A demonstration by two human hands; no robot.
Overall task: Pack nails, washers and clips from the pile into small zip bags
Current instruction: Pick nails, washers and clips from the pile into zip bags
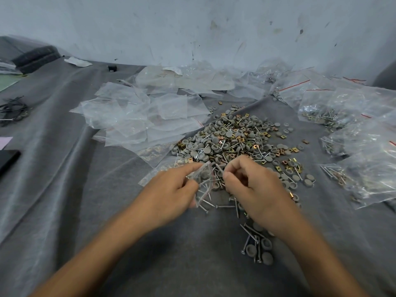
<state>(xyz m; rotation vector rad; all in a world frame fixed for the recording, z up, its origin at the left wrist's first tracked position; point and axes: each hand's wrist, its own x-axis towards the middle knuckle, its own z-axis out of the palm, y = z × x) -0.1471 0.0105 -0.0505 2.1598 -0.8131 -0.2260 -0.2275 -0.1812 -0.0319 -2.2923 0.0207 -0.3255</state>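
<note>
A pile of grey washers, nails and brass clips (235, 140) lies on grey cloth in the middle. My left hand (171, 187) grips a small clear zip bag (203, 181) that holds some grey washers and nails, its mouth turned toward the right. My right hand (250, 181) hovers at the bag's mouth with fingers curled, pinching small parts that I cannot make out. Loose nails and washers (257, 245) lie near my right wrist.
Empty zip bags (137, 116) are heaped at the left of the pile. Filled bags (351, 125) lie along the right side. A dark flat object (8, 159) sits at the left edge, black ties (12, 110) farther back. A stained wall (192, 28) closes the back.
</note>
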